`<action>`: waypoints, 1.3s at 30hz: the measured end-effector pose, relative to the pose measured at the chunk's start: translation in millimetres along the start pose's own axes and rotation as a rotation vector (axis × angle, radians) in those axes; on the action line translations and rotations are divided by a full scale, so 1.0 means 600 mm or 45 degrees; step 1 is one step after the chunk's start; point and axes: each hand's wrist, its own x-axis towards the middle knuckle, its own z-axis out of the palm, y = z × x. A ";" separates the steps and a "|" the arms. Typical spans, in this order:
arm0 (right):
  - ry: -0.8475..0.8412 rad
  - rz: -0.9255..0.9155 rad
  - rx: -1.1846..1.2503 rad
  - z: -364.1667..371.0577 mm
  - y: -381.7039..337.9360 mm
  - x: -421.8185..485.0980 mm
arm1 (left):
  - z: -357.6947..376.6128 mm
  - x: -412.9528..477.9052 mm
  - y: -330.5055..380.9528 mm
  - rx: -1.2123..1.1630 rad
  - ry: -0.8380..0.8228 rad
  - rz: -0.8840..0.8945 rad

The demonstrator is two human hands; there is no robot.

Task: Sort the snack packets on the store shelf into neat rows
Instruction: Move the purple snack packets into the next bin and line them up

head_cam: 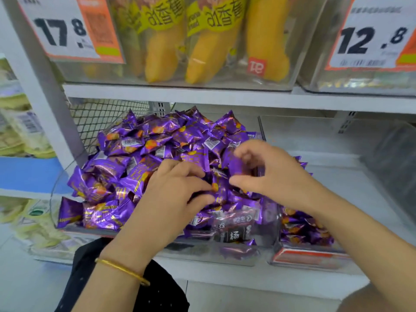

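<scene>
Purple packets point(126, 176) heaped: our right hand point(270, 174) pinches one, left hand point(171, 190) curls in, hold unclear; we'd lift singly, face-up.

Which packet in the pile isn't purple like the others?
The dark packet at the pile's front edge: it is blackish with white writing, while the purple packets all around are shiny.

Thin gold bangle point(122, 270); black garment point(157, 296) with pale dots.
</scene>
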 end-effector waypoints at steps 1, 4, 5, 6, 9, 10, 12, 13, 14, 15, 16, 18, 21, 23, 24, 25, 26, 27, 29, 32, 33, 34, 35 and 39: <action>0.063 0.005 0.098 0.000 -0.002 -0.002 | 0.000 0.002 0.003 -0.043 0.097 0.013; 0.154 0.028 0.278 -0.004 -0.014 -0.010 | -0.015 0.014 0.039 -0.310 0.271 -0.084; 0.154 0.036 0.286 -0.006 -0.016 -0.012 | -0.021 0.018 0.052 -0.495 0.311 -0.172; 0.145 0.038 0.288 -0.008 -0.020 -0.015 | -0.025 0.021 0.064 -0.670 0.337 -0.266; 0.142 0.059 0.367 -0.011 -0.030 -0.026 | -0.023 0.024 0.086 -1.057 0.284 -0.456; 0.152 0.093 0.384 -0.012 -0.033 -0.029 | -0.020 0.026 0.088 -1.181 0.240 -0.502; 0.188 0.213 0.432 -0.012 -0.030 -0.033 | -0.016 0.031 0.088 -1.422 0.164 -0.584; 0.201 0.273 0.484 -0.011 -0.028 -0.034 | -0.013 0.034 0.087 -1.542 0.138 -0.635; 0.206 0.317 0.552 -0.012 -0.028 -0.035 | -0.009 0.036 0.088 -1.651 0.115 -0.689; 0.207 0.330 0.606 -0.011 -0.027 -0.035 | -0.005 0.038 0.090 -1.741 0.100 -0.740; 0.202 0.320 0.642 -0.011 -0.027 -0.036 | 0.000 0.040 0.092 -1.812 0.094 -0.776; 0.170 0.280 0.704 -0.011 -0.025 -0.037 | 0.008 0.041 0.095 -1.893 0.090 -0.791; 0.146 0.285 0.701 -0.014 -0.016 -0.039 | 0.020 0.033 0.097 -1.912 0.057 -0.726; 0.151 0.292 0.709 -0.014 -0.012 -0.040 | 0.026 0.028 0.094 -1.877 0.063 -0.705; 0.160 0.291 0.721 -0.013 -0.010 -0.040 | 0.027 0.028 0.094 -1.888 0.079 -0.700; 0.173 0.287 0.718 -0.013 -0.010 -0.041 | 0.027 0.028 0.094 -1.929 0.090 -0.699; 0.187 0.283 0.703 -0.012 -0.011 -0.042 | 0.026 0.028 0.095 -1.979 0.093 -0.696; 0.203 0.276 0.694 -0.012 -0.012 -0.042 | 0.026 0.026 0.098 -2.013 0.093 -0.681; 0.215 0.254 0.690 -0.011 -0.015 -0.043 | 0.026 0.022 0.102 -1.997 0.116 -0.627; 0.176 0.192 0.651 -0.007 -0.020 -0.044 | 0.031 0.019 0.104 -1.900 0.169 -0.644; 0.182 0.160 0.633 -0.005 -0.021 -0.044 | 0.033 0.019 0.103 -1.887 0.177 -0.656; 0.218 0.125 0.592 -0.003 -0.022 -0.045 | 0.034 0.019 0.102 -1.893 0.190 -0.674; 0.297 0.075 0.489 -0.001 -0.021 -0.045 | 0.035 0.019 0.100 -1.904 0.230 -0.695; 0.543 -0.172 -0.253 0.006 -0.015 -0.047 | 0.031 0.020 0.098 -2.002 0.264 -0.772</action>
